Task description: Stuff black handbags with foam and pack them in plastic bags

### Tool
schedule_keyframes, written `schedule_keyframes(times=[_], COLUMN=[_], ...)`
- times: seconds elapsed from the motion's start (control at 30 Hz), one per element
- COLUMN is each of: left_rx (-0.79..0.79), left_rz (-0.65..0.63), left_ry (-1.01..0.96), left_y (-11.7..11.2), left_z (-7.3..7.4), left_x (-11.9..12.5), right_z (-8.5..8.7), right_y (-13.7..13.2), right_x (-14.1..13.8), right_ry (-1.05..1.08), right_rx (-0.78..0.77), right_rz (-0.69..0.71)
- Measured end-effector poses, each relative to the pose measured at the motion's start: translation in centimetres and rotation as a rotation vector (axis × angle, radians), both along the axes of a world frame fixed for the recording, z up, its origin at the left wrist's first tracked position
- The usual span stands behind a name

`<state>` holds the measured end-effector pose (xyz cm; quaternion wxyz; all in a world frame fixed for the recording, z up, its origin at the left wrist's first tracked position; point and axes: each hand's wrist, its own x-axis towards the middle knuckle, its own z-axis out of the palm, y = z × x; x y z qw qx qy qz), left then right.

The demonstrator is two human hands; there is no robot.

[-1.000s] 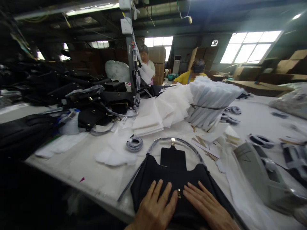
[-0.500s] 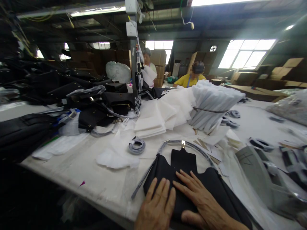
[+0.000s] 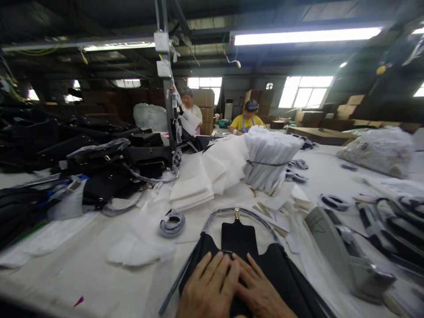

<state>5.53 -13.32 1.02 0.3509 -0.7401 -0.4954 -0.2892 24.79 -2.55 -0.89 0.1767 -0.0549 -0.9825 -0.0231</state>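
Left hand [image 3: 207, 289]: flat, fingers spread, palm down on black handbag [image 3: 281, 274]; grips nothing.
Right hand [image 3: 261, 293]: flat, fingers extended, touching the left hand, pressed on the same handbag; grips nothing.
Handbag: lies under both hands on white table [image 3: 99, 282].
Flap [image 3: 239, 236]: just beyond the fingertips, tipped with gold clasp [image 3: 236, 214].
Wrapped handle [image 3: 215, 214]: arches around the flap.
Grey folded piece [image 3: 331, 238]: right of the hands; dark marks too blurred to read.
Coiled strap [image 3: 172, 222]: beyond and left of the hands.
White foam sheets [image 3: 194, 185] and tied white bundle [image 3: 268, 163]: farther ahead.
Black bags [image 3: 109, 176]: far left.
Two seated people [image 3: 247, 122]: farthest.
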Motion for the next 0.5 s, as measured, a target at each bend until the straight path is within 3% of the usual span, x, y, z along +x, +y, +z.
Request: schedule_keyframes(times=[0.07, 0.13, 0.23, 0.33, 0.4, 0.5], left_rx=[-0.019, -0.04, -0.124, -0.119, -0.067, 0.047], left_rz=[-0.011, -0.017, -0.028, -0.037, -0.035, -0.037], left_ry=[0.121, 0.184, 0.236, 0.249, 0.248, 0.183], left_y=[1.7, 2.7, 3.3, 3.3, 3.3, 3.7], left_z=[-0.5, -2.0, -4.4, -5.6, -5.9, -6.8], left_x=[0.8, 0.8, -0.3, -1.2, -1.1, -0.2], right_z=[-0.8, -0.8, 1.0, 3.4, 3.9, 2.8], right_y=[0.1, 0.2, 0.4, 0.9, 1.6, 2.6], right_x=[-0.1, -0.1, 0.5, 1.9, 3.1, 4.6], right_ry=[0.049, 0.032, -0.083, -0.143, -0.142, -0.105], right_rx=[-0.002, -0.042, -0.159, -0.217, -0.134, 0.091], right_rz=[-0.006, -0.05, -0.088, -0.058, -0.048, -0.02])
